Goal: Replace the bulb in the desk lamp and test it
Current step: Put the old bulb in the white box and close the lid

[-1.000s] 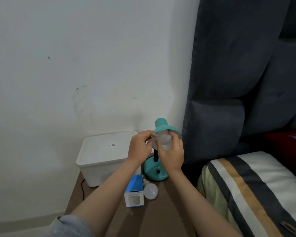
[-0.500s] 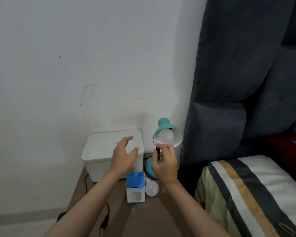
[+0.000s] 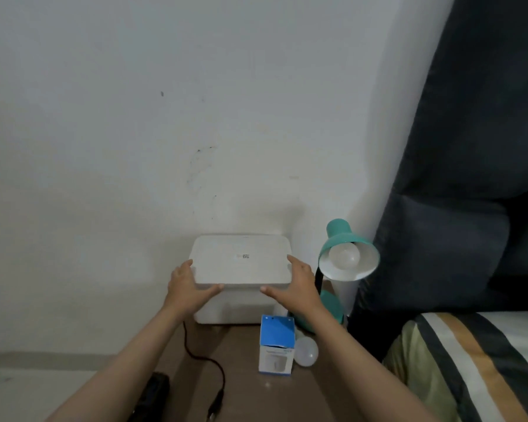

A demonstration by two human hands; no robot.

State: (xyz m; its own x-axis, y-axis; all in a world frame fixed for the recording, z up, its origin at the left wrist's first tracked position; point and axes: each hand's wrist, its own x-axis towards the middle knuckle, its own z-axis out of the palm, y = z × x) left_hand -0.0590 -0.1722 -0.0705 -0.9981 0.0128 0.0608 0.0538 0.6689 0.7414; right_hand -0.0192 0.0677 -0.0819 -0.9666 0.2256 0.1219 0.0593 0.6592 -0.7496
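Observation:
The teal desk lamp (image 3: 341,236) stands at the table's back right, and a white bulb (image 3: 345,255) sits inside its tilted shade, unlit. A second white bulb (image 3: 306,351) lies on the brown table (image 3: 247,397) beside a blue-and-white bulb carton (image 3: 277,344). My left hand (image 3: 188,289) grips the front left corner of the lid of a white plastic box (image 3: 241,263). My right hand (image 3: 296,287) grips its front right corner, just left of the lamp's black neck.
A black cord (image 3: 208,360) runs from behind the white box to a loose plug (image 3: 215,405) near the table's front. A black object (image 3: 153,397) lies at the front left. A dark padded headboard (image 3: 454,208) and a striped bed (image 3: 485,367) close off the right side.
Both hands left the lamp and its bulb and moved left onto the white box, one at each front corner of the lid. The bulb stays in the shade.

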